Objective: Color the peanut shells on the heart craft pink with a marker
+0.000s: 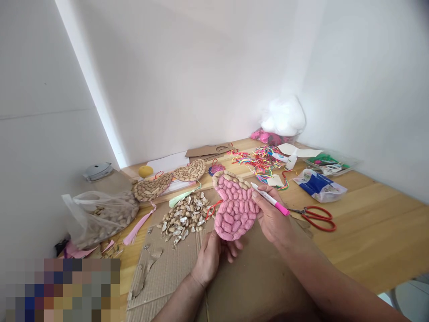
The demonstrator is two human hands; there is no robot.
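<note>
A heart-shaped peanut-shell craft (233,208) is held up over the cardboard, its notch toward the left. Most of its shells are pink; a band along the upper edge is plain tan. A red cord loop (213,209) hangs at the notch. My left hand (212,256) grips the heart's lower edge, thumb at the rim and fingers partly behind it. Between the thumb and fingers of my right hand (272,214) lies a white marker with a pink end (273,201), its other end near the tan shells. That hand also touches the heart's right edge.
Loose peanut shells (186,219) lie on the cardboard sheet (174,273). Two tan shell crafts (189,171) are behind, a bag of peanuts (107,214) at left. Red-handled scissors (320,218), a blue-white packet (318,185) and colourful threads (261,158) are at right.
</note>
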